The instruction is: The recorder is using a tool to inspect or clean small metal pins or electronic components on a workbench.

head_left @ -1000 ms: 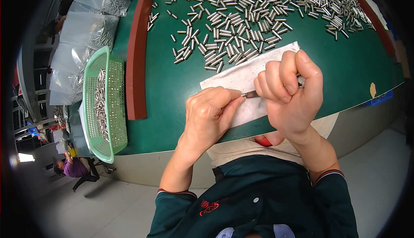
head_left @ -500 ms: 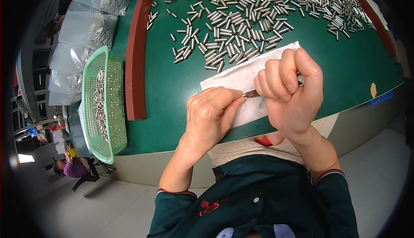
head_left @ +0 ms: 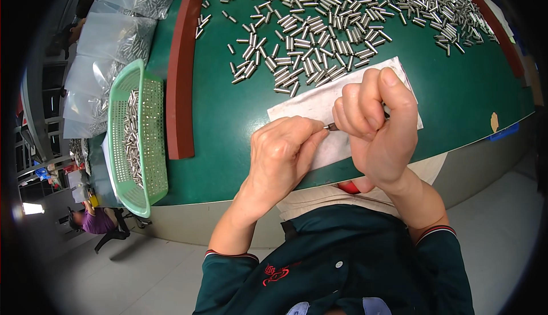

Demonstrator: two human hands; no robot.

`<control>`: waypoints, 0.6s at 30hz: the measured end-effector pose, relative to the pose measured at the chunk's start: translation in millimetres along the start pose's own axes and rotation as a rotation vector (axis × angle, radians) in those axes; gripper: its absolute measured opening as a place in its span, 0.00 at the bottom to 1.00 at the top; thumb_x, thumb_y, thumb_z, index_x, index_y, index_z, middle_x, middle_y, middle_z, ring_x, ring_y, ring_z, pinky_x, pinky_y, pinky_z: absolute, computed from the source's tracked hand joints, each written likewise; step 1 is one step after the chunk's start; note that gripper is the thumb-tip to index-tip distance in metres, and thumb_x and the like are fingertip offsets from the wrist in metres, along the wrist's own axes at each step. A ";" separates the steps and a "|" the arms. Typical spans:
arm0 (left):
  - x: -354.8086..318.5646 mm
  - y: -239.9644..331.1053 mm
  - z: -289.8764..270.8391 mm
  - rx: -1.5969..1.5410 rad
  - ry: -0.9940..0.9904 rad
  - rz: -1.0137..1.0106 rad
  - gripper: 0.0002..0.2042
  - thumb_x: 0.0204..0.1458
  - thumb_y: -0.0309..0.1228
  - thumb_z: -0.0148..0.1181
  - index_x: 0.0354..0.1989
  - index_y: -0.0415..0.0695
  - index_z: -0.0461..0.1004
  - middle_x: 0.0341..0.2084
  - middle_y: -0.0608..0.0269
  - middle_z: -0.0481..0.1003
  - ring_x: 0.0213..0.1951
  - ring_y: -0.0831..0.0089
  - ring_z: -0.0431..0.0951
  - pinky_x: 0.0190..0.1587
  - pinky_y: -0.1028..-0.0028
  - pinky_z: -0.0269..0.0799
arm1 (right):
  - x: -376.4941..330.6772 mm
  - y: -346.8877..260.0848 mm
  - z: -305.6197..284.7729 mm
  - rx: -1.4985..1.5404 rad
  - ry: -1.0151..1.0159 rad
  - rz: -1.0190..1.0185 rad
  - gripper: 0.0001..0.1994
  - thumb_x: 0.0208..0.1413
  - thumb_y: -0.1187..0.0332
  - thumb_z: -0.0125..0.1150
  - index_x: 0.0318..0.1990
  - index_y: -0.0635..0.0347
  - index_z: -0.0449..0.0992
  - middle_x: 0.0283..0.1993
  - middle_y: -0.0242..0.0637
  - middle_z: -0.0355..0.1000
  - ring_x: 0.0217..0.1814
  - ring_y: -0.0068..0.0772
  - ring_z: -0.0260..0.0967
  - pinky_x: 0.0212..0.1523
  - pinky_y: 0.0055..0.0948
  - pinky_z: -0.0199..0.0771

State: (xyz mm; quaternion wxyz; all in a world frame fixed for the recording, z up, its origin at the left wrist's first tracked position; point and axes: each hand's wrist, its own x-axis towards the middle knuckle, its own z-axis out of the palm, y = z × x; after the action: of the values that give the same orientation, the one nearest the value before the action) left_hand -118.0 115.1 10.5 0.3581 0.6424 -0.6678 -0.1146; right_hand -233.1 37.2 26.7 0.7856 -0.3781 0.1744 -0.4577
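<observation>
My left hand (head_left: 281,150) pinches a small metal pin (head_left: 326,127) between thumb and fingertips, and only its end shows. My right hand (head_left: 381,129) is wrapped round a slim dark tool (head_left: 333,126) whose short front part sticks out toward the pin. The tool's tip is at the pin's end, but I cannot tell whether it sits inside. Both hands are over a white cloth (head_left: 297,106) spread on the green tabletop (head_left: 217,115). Just beyond the cloth lie many loose silver metal pins (head_left: 302,44).
Red-brown rails (head_left: 181,87) border the work area on both sides. Left of the near rail stands a green plastic basket (head_left: 151,138) of metal pins. Clear plastic bags (head_left: 103,38) with more pins line the far left. A person in purple (head_left: 98,222) sits in the background.
My right hand has shifted a little left and turned slightly, so less of the dark tool shows. My left hand keeps its pinch on the pin and has barely moved.
</observation>
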 end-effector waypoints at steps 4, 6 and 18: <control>-2.0 3.3 -12.8 -0.469 0.062 -0.420 0.01 0.45 0.19 0.55 0.25 0.39 0.70 0.16 0.73 0.65 0.19 0.86 0.60 0.21 0.86 0.55 | 0.1 1.2 -6.2 0.032 -0.015 0.017 0.19 0.58 0.60 0.30 0.14 0.52 0.50 0.09 0.24 0.44 0.12 0.17 0.32 0.16 0.21 0.39; -1.5 -14.2 -22.5 -1.339 0.010 -0.539 0.03 0.53 0.27 0.48 0.33 0.40 0.65 0.24 0.65 0.65 0.20 0.87 0.56 0.21 0.87 0.53 | -0.8 -0.1 -5.4 0.038 -0.010 0.026 0.19 0.57 0.60 0.30 0.14 0.52 0.50 0.08 0.24 0.44 0.12 0.17 0.32 0.16 0.21 0.39; -1.7 -22.8 -30.6 -1.536 0.023 -0.686 0.10 0.55 0.30 0.46 0.41 0.37 0.65 0.25 0.60 0.69 0.18 0.87 0.55 0.18 0.86 0.51 | -1.0 -2.3 -4.7 0.138 0.003 0.032 0.19 0.57 0.63 0.34 0.12 0.55 0.51 0.09 0.26 0.44 0.12 0.16 0.34 0.15 0.20 0.38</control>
State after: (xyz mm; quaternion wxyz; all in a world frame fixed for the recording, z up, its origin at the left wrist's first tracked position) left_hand -81.3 122.7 17.9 0.6477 0.3886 -0.1683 -0.6334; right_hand -237.9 35.3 25.2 0.8167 -0.3196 0.1495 -0.4566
